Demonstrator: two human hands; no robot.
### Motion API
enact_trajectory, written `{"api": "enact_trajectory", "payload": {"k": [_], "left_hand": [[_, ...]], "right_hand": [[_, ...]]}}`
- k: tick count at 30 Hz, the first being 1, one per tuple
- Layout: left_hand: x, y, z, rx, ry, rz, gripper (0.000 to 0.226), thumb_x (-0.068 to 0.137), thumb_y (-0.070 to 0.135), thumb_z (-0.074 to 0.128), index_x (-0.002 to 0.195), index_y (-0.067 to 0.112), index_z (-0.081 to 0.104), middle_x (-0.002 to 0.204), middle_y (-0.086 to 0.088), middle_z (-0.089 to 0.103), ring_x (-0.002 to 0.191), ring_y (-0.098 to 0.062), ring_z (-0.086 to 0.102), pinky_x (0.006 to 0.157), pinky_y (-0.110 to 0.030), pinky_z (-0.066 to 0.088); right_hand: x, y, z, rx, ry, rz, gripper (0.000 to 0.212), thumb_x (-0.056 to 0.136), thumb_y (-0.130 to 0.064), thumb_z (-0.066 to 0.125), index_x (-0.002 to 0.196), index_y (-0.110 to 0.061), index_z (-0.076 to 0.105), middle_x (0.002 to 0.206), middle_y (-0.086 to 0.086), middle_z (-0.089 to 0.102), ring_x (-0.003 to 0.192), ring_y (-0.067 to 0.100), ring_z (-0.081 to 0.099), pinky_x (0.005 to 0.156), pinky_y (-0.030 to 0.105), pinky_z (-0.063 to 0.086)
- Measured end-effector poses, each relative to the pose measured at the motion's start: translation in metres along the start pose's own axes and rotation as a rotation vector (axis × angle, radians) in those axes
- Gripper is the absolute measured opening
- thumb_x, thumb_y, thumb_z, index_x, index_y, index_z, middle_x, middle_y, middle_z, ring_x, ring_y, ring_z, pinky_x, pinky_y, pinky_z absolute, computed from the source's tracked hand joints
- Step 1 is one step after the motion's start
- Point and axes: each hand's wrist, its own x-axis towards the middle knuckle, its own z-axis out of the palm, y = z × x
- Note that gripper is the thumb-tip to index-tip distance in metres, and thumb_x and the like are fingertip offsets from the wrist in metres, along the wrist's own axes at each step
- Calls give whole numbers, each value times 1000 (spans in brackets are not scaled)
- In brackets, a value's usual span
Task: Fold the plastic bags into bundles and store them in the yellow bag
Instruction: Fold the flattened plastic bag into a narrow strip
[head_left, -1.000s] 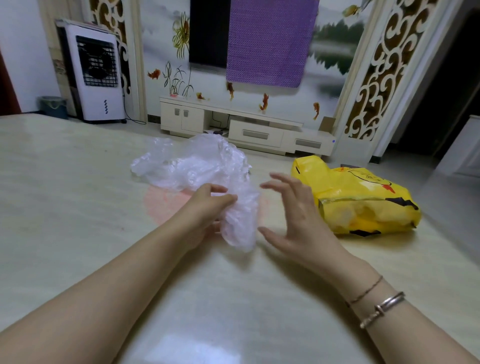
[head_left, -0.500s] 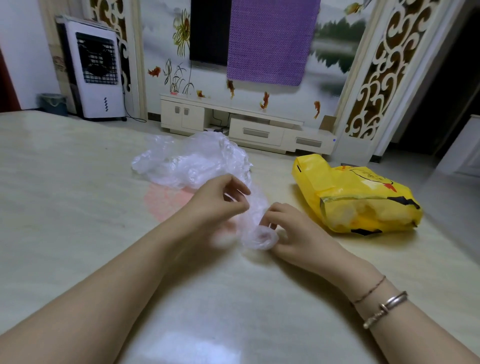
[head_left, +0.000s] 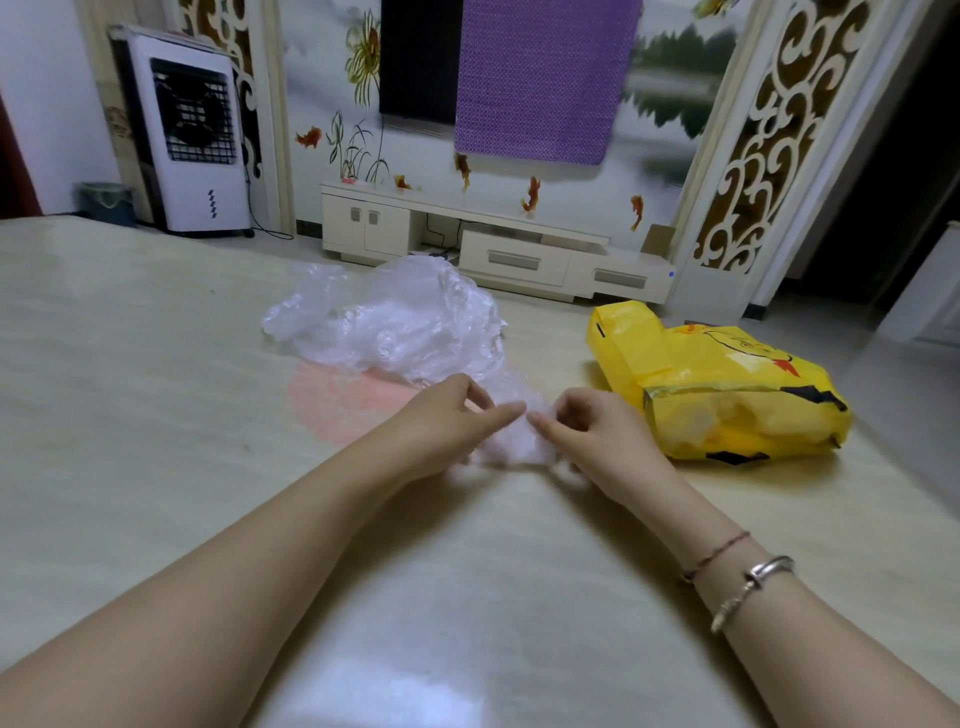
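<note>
The clear, crinkled plastic bag (head_left: 514, 436), gathered into a small wad, sits on the pale glossy bench (head_left: 156, 415) near its middle, held between both hands. The left hand (head_left: 447, 421) pinches its left side, thumb and forefinger pressed together on the film; the right hand (head_left: 597, 431) has its fingers (head_left: 545, 426) curled round the right side. Half a second ago the hands stood a little apart with a rolled end showing below them; now the fingertips nearly meet and the wad is more tightly bunched. Just behind, toward the far edge, lies a loose heap of clear plastic bags (head_left: 395, 322), touching the held one, over a flat pink bag (head_left: 343, 400). To the right, near the bench's right edge, the yellow printed plastic bag (head_left: 727, 384) lies on its side, unmoved, with pale bundles showing through. A silver bangle (head_left: 753, 587) and a thin cord bracelet (head_left: 717, 553) circle the right wrist.
</note>
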Motion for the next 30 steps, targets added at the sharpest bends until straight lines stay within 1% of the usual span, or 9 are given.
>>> {"api": "enact_trajectory", "payload": {"k": [4,8,10,13,15,18,21,26,30], "left_hand": [[5,-4,5,27,41,-22,38,82,23,69,115,17,51,95,-3,68,64,-11,55,58,-25,40],[6,-3,6,12,65,-43,39,80,19,69,114,18,51,97,-4,68,66,-12,54,59,-26,40],[5,-2,6,6,66,-53,40,80,19,69,115,18,50,99,-5,68,65,-12,54,57,-26,40],[3,1,3,-24,51,-68,42,81,18,69,117,17,49,98,-7,68,59,-13,55,51,-24,38],[1,2,1,-45,43,-83,41,82,18,68,118,18,48,89,-6,69,54,-13,54,48,-22,37],[-2,3,-6,-105,12,-118,39,83,20,69,117,19,50,83,-4,72,55,-16,58,53,-23,46],[-1,2,-15,-169,-14,-134,49,75,24,78,119,18,55,93,-5,69,76,-18,60,84,-36,56],[-16,14,-22,-6,-32,-21,82,42,61,81,114,32,54,108,14,51,86,4,53,66,-18,40],[-14,11,-14,-6,-89,72,42,67,26,84,103,28,64,108,13,61,71,5,53,61,-14,40]], "right_hand": [[7,0,6,42,131,66,35,81,-22,74,72,-17,40,60,-2,46,52,11,39,47,20,30],[-2,-11,-4,264,147,-91,24,82,0,64,75,-15,46,70,-1,50,61,10,44,58,20,36],[-9,-14,-8,214,85,-209,13,81,-4,60,86,-15,54,85,-5,58,77,7,54,66,16,41],[-17,-9,-7,-63,-108,-304,34,75,-19,56,108,-23,58,109,-12,58,106,3,51,88,13,39],[-19,-6,-3,-195,-221,-286,42,76,-22,56,117,-26,55,115,-14,54,111,4,47,93,15,36],[-19,-4,1,-228,-236,-251,41,77,-17,59,116,-29,56,111,-14,54,107,6,46,91,20,40],[-16,-5,4,-255,-186,-301,34,75,-12,58,106,-26,59,101,-16,55,99,9,48,84,20,41],[-13,-7,3,-149,-118,-254,19,76,-8,56,88,-19,64,85,-7,65,78,9,52,68,25,41],[-17,-9,-5,46,-152,-82,17,82,-9,59,96,-18,54,82,2,67,58,6,46,60,25,36]]}}
